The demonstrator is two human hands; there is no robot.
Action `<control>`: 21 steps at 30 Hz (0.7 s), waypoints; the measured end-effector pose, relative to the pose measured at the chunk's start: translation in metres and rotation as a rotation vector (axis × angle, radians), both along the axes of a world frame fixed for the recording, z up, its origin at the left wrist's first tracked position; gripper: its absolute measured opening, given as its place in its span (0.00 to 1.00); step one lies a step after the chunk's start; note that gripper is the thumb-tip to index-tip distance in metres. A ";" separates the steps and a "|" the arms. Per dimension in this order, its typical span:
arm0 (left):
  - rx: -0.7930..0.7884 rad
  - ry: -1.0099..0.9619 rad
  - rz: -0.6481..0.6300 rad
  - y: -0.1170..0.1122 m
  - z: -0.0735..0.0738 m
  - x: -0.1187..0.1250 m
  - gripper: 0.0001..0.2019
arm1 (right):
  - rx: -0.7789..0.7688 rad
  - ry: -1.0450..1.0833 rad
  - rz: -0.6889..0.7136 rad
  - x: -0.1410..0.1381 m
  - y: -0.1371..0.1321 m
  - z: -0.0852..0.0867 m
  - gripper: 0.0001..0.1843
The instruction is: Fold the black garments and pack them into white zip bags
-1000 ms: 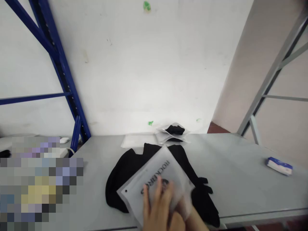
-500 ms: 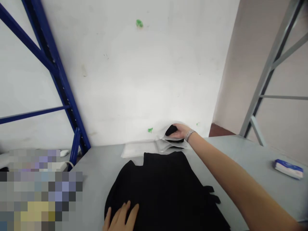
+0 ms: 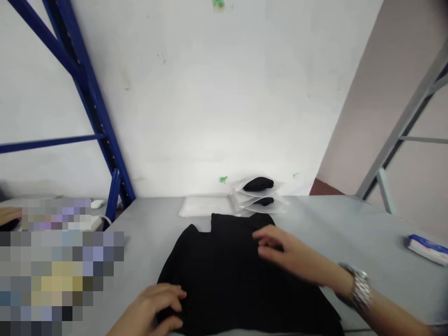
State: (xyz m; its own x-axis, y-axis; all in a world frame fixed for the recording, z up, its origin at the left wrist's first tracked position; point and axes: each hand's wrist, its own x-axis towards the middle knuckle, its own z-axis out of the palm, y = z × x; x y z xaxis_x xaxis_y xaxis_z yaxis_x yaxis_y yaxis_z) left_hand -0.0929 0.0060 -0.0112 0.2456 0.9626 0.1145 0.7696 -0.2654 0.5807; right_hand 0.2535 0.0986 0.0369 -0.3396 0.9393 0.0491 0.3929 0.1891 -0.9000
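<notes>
A flat black cloth garment (image 3: 238,280) lies spread on the grey table, its top edge notched. My left hand (image 3: 154,308) is at its lower left edge, fingers curled over the cloth with the thumb below, gripping it. My right hand (image 3: 276,247), with a silver wristwatch (image 3: 360,289) on its wrist, rests on the garment's upper right part, fingers apart and holding nothing. Beyond the garment stands a stack of clear plastic bags (image 3: 259,193) with black cloth inside.
A flat translucent bag (image 3: 206,206) lies by the stack, and a blue-and-white packet (image 3: 427,249) sits at the right. The grey table (image 3: 350,219) meets a white wall. Blue shelving (image 3: 94,112) stands left, grey shelving (image 3: 406,112) right. Another person's hand (image 3: 9,216) shows at far left.
The printed bag on the garment a second ago now lies gone from it, and the stack behind has grown. My right hand has come back from the stack onto the garment.
</notes>
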 end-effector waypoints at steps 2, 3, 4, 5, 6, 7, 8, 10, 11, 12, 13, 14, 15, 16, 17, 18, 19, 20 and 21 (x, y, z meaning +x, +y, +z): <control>-0.041 -0.055 0.045 0.001 0.015 0.008 0.05 | 0.077 -0.265 0.211 0.011 -0.044 -0.016 0.26; -0.049 -0.077 0.069 0.001 0.022 0.011 0.06 | 0.109 -0.362 0.227 0.017 -0.059 -0.023 0.29; -0.041 -0.095 0.097 0.001 0.028 0.014 0.08 | 0.139 -0.447 0.220 0.022 -0.070 -0.029 0.30; -0.022 -0.109 0.132 0.001 0.033 0.015 0.09 | 0.174 -0.516 0.185 0.027 -0.076 -0.035 0.29; 0.004 -0.120 0.165 0.001 0.036 0.016 0.11 | 0.216 -0.572 0.143 0.032 -0.078 -0.040 0.26; 0.030 -0.128 0.192 0.000 0.038 0.015 0.11 | 0.256 -0.613 0.104 0.037 -0.077 -0.044 0.22; 0.050 -0.134 0.209 0.000 0.039 0.013 0.11 | 0.291 -0.634 0.068 0.042 -0.074 -0.046 0.19; 0.056 -0.129 0.209 -0.003 0.040 0.007 0.11 | 0.319 -0.615 0.016 0.052 -0.069 -0.046 0.16; 0.043 -0.118 0.193 -0.005 0.039 0.003 0.11 | 0.296 -0.584 0.006 0.057 -0.067 -0.044 0.15; 0.026 -0.103 0.176 -0.007 0.039 -0.001 0.10 | 0.252 -0.545 0.003 0.061 -0.065 -0.041 0.15; 0.005 -0.088 0.162 -0.009 0.038 -0.005 0.10 | 0.192 -0.501 0.002 0.065 -0.065 -0.037 0.14; -0.016 -0.077 0.151 -0.011 0.038 -0.008 0.10 | 0.128 -0.455 0.005 0.068 -0.064 -0.033 0.13; -0.038 -0.068 0.143 -0.011 0.038 -0.010 0.10 | 0.066 -0.414 0.008 0.070 -0.063 -0.030 0.11; -0.058 -0.061 0.140 -0.011 0.039 -0.011 0.10 | 0.017 -0.374 0.004 0.070 -0.062 -0.028 0.11; -0.067 -0.052 0.146 -0.009 0.039 -0.012 0.11 | -0.013 -0.334 -0.011 0.069 -0.059 -0.027 0.11; -0.068 -0.035 0.162 -0.006 0.040 -0.011 0.12 | -0.029 -0.301 -0.030 0.068 -0.055 -0.028 0.11; -0.060 -0.003 0.192 0.000 0.040 -0.010 0.13 | -0.033 -0.280 -0.054 0.066 -0.049 -0.030 0.11; -0.044 0.045 0.233 0.007 0.041 -0.007 0.13 | -0.025 -0.275 -0.081 0.063 -0.042 -0.033 0.12; -0.023 0.107 0.271 0.016 0.043 -0.004 0.12 | -0.002 -0.288 -0.116 0.061 -0.034 -0.037 0.13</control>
